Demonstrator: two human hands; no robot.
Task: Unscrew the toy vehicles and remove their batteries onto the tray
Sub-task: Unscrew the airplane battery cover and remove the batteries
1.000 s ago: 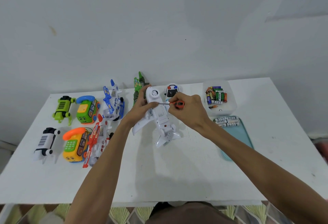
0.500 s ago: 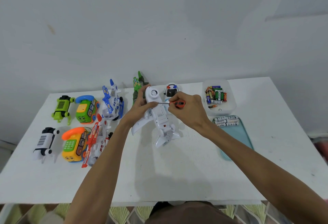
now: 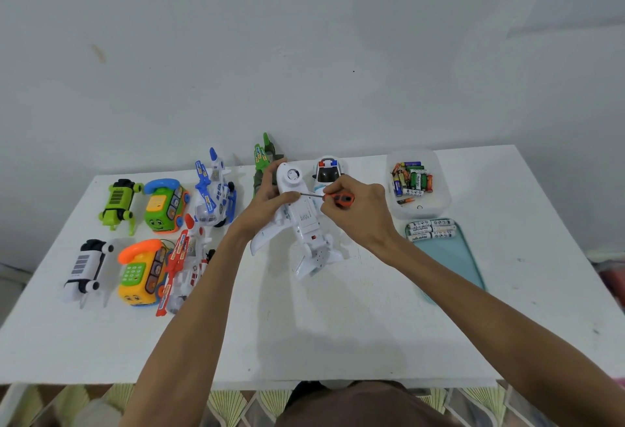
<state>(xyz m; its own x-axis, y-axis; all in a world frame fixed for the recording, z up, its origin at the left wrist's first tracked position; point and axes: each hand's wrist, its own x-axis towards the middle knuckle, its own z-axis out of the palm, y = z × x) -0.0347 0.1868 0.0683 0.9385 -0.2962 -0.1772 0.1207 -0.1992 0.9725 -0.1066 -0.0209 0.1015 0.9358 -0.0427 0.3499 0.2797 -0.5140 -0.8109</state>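
Note:
A white toy airplane (image 3: 302, 220) lies belly-up near the middle of the white table (image 3: 304, 332). My left hand (image 3: 267, 205) grips its nose and fuselage from the left. My right hand (image 3: 358, 210) holds a small orange-handled screwdriver (image 3: 340, 197), whose thin shaft points left with the tip on the plane's underside. A teal tray (image 3: 453, 257) lies to the right, and three white batteries (image 3: 430, 229) rest side by side at its far end.
A clear plastic tub (image 3: 436, 205) with several mixed batteries stands behind the tray. A white police car (image 3: 327, 172) and a green toy (image 3: 264, 159) sit behind the plane. Several toys fill the left side: helicopters (image 3: 213, 189), phone buses (image 3: 142, 274), green and white vehicles (image 3: 116, 201).
None of note: both hands stay on the plane and the screwdriver, with only a slight shift of the view.

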